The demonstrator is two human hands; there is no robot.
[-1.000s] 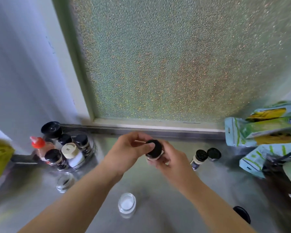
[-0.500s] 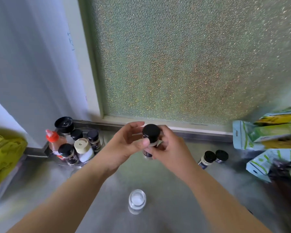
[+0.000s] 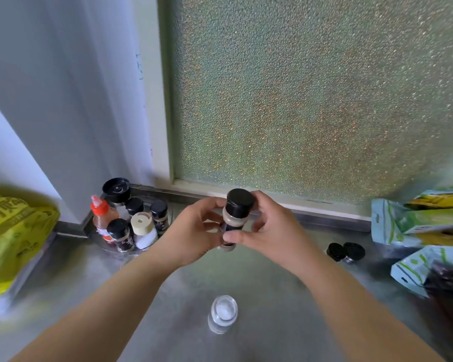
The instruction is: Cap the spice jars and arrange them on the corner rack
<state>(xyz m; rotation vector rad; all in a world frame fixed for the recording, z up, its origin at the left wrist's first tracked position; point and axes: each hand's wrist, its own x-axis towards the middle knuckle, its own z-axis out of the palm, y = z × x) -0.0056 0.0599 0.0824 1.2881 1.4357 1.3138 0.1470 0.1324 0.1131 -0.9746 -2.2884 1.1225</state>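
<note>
Both hands hold one spice jar (image 3: pixel 232 226) in the air above the middle of the counter (image 3: pixel 272 296), in front of the frosted window (image 3: pixel 311 100). The left hand (image 3: pixel 191 231) curls around the jar's lower body from the left, fingers closed on it. The right hand (image 3: pixel 270 231) grips from the right, thumb low on the jar and fingers reaching up beside the black cap (image 3: pixel 239 202). The jar's long axis runs nearly upright, cap end pointing up and tilted a little away to the far right. Whether the cap is fully tight cannot be told.

The corner rack (image 3: pixel 168 223) sits at the far left, just beyond the left hand, already crowded with capped bottles and a red-tipped bottle (image 3: pixel 102 215). So the left hand is likely the nearer one to carry the jar over. An open jar (image 3: pixel 222 313) stands uncapped near the person, below the hands. Two more capped jars (image 3: pixel 345 252) lie to the right, well apart from the rack.
</note>
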